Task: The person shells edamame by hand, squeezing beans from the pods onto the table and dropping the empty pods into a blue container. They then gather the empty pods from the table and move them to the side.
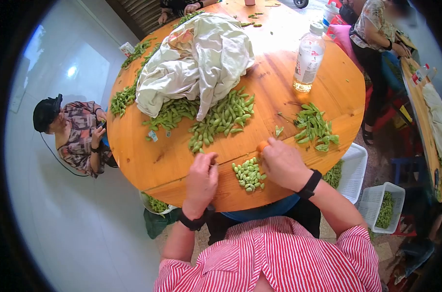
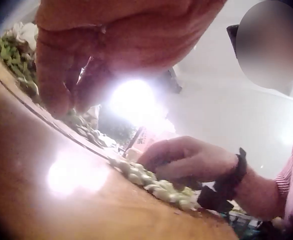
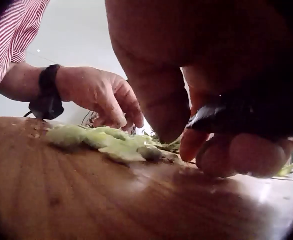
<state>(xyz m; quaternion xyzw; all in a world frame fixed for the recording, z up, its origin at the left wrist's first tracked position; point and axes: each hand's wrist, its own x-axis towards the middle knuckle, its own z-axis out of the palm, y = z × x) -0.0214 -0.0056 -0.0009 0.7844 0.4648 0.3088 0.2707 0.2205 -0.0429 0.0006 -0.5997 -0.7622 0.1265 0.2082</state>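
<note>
My left hand (image 1: 203, 180) hovers over the near part of the round wooden table, fingers bent downward near a pile of green soybean pods (image 1: 225, 117); nothing shows between them. My right hand (image 1: 285, 164) is low over the table, just right of a small heap of shelled green beans (image 1: 249, 174). Something orange (image 1: 263, 145) shows at its thumb and forefinger. In the right wrist view its fingers (image 3: 256, 155) are curled under, and I cannot tell whether they hold a pod. Opened pods (image 1: 314, 127) lie beyond that hand, with a small pod piece (image 1: 279, 131) beside them.
A crumpled white cloth (image 1: 196, 58) covers much of the pod pile. A clear bottle (image 1: 308, 58) stands at the table's right. White baskets (image 1: 384, 207) with greens are on the floor at right. Other people (image 1: 75, 131) are around the room, one by the table's left side.
</note>
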